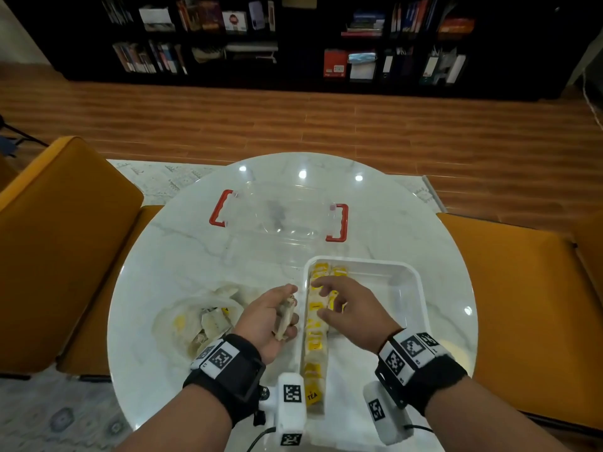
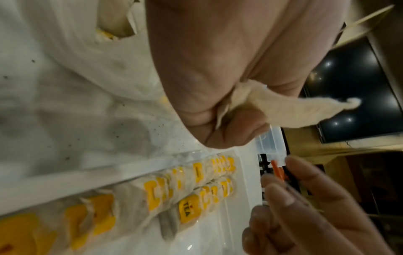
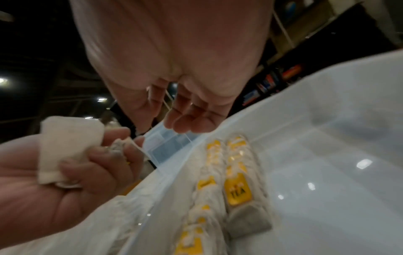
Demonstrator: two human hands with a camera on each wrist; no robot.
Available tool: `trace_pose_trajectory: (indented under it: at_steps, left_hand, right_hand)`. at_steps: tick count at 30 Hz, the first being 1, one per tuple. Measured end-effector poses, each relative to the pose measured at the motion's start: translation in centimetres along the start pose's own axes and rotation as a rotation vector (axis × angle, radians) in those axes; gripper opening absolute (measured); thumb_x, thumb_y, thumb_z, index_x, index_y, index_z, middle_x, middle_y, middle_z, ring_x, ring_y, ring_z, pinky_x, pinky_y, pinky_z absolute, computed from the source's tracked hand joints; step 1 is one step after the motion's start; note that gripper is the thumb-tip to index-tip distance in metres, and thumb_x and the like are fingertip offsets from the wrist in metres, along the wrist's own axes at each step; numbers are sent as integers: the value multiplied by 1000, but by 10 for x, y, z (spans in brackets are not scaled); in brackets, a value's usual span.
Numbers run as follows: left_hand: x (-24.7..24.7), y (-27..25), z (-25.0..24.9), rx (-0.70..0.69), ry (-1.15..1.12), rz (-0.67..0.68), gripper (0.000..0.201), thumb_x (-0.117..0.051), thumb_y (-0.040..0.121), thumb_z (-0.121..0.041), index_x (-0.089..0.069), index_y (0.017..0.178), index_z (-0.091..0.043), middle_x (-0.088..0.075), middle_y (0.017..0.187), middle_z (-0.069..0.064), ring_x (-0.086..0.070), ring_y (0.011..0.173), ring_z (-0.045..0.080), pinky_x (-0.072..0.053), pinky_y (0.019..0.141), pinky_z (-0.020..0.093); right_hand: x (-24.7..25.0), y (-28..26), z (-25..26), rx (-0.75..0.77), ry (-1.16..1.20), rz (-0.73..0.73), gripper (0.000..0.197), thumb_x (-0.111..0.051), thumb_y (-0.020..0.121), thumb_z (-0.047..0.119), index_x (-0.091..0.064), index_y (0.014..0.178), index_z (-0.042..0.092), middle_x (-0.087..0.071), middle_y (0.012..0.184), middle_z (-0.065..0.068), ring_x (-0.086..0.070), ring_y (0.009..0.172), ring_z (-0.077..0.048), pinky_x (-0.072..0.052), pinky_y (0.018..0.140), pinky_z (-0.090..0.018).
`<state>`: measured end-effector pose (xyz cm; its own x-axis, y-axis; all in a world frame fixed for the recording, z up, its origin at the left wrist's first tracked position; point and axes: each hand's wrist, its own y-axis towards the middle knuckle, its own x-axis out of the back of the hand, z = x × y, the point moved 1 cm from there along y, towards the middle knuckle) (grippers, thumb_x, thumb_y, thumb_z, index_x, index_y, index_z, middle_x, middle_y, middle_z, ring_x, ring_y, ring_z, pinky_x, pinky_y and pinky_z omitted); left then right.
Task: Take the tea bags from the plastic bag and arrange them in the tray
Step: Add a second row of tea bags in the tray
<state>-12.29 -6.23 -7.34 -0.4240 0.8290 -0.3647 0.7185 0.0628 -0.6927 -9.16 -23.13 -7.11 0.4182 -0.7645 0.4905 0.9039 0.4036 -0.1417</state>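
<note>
My left hand grips a small bunch of pale tea bags just left of the white tray; the bunch sticks out of the fist in the left wrist view and shows in the right wrist view. My right hand hovers over the tray's left side with loosely spread fingers that hold nothing. Two rows of yellow-tagged tea bags lie along the tray's left wall, also in the wrist views. The crumpled plastic bag lies left of my left hand with more tea bags inside.
A clear lid with red handles lies on the round marble table behind the tray. The right part of the tray holds no tea bags. Orange seats flank the table; dark bookshelves stand across the wooden floor.
</note>
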Motion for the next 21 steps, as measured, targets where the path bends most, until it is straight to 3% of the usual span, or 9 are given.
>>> trace_pose_trajectory:
  at_steps: [3,5,7,9,12,14,16,19,21]
  left_hand:
    - [-8,-5,-1,31,-29,22,13,-57,94,-17,-65,93,-8,-51,70,4,-43,44,15,-29,36,21]
    - [-15,-10,0,37,-40,39,18,-54,95,-13,-68,84,-8,-53,65,3,-41,41,13,-27,37,20]
    - [-21,-13,1,48,-45,66,22,-51,94,-7,-65,78,-8,-52,57,2,-39,40,12,-26,38,20]
    - [-23,-15,3,65,-33,80,20,-48,93,-3,-61,79,-8,-50,56,3,-41,42,11,-29,39,20]
    - [-19,-12,5,37,63,58,14,-49,95,-6,-60,87,-9,-51,60,4,-46,49,13,-35,40,20]
    - [-12,-8,4,-40,178,-4,13,-49,98,-11,-60,92,-9,-51,64,3,-43,49,12,-32,40,19]
    - [-5,-9,-3,-172,266,-35,17,-54,99,-22,-63,93,-9,-48,66,0,-38,48,12,-26,41,18]
    - [-1,-16,-15,-347,416,78,11,-67,90,-25,-72,91,-15,-44,59,-2,-32,45,12,-24,42,19]
    - [-6,-24,-19,-449,641,178,19,-81,76,-32,-75,92,-22,-49,53,-9,-41,43,8,-33,43,18]
  right_hand:
    - [1,-2,20,182,-66,98,48,-72,81,23,-55,120,45,-50,114,15,-48,83,2,-40,79,-10]
    - [0,-1,28,220,-52,127,33,-72,82,22,-64,111,37,-48,116,16,-47,98,8,-36,85,-7]
    - [2,0,34,233,-77,149,13,-70,84,22,-70,95,29,-49,114,19,-46,107,5,-34,87,-12]
    - [8,-1,41,245,-86,162,6,-68,86,21,-68,88,27,-54,107,19,-50,101,1,-33,79,-9]
    - [21,-3,52,190,-80,177,11,-65,89,25,-63,84,34,-55,80,16,-49,74,0,-37,68,-12]
    - [29,-3,55,158,-102,171,14,-65,89,25,-62,82,37,-53,73,14,-47,67,-2,-39,67,-17]
    - [37,-2,54,134,-136,148,8,-65,89,22,-68,86,29,-54,69,18,-49,67,1,-38,65,-12]
    - [45,0,52,105,-209,118,7,-66,88,22,-72,91,21,-55,67,20,-51,67,11,-35,62,-7]
    - [48,1,51,109,-243,119,6,-67,86,23,-72,90,22,-57,69,19,-52,67,12,-35,62,-8]
